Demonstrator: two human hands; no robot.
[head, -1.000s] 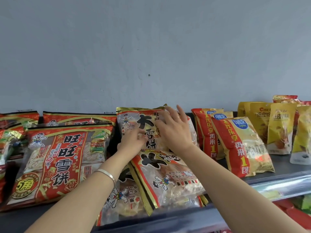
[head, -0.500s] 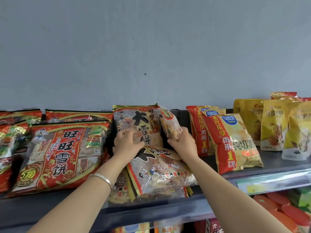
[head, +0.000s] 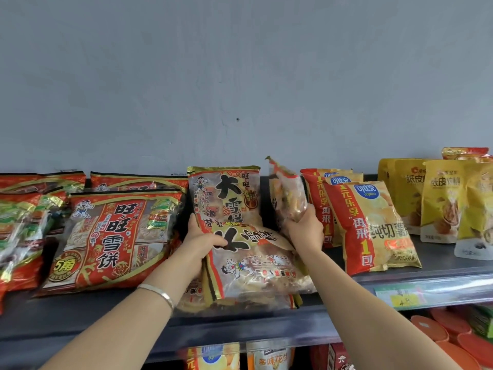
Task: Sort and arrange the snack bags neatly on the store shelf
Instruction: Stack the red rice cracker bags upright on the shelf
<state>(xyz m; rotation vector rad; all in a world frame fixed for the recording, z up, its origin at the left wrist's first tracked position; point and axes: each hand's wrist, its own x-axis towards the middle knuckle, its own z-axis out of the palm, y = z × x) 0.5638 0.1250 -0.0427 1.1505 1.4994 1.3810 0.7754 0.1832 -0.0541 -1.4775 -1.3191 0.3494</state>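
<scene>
Rice-cracker snack bags with gold trim are piled at the middle of the dark shelf. One bag stands upright at the back. My left hand grips the upper left edge of the tilted front bag, which lies over other bags. My right hand grips the lower end of a third bag and holds it upright, edge-on, between the standing bag and the red-and-yellow chip bags.
Large red rice-cracker bags lie to the left, with more at the far left. Yellow pouches stand at the right. A price label sits on the shelf's front rail. Orange packs and other bags fill the lower shelf.
My right hand left the face of the standing bag, took hold of a bag beside it and lifted it upright. My left hand moved down to grip the front bag's edge.
</scene>
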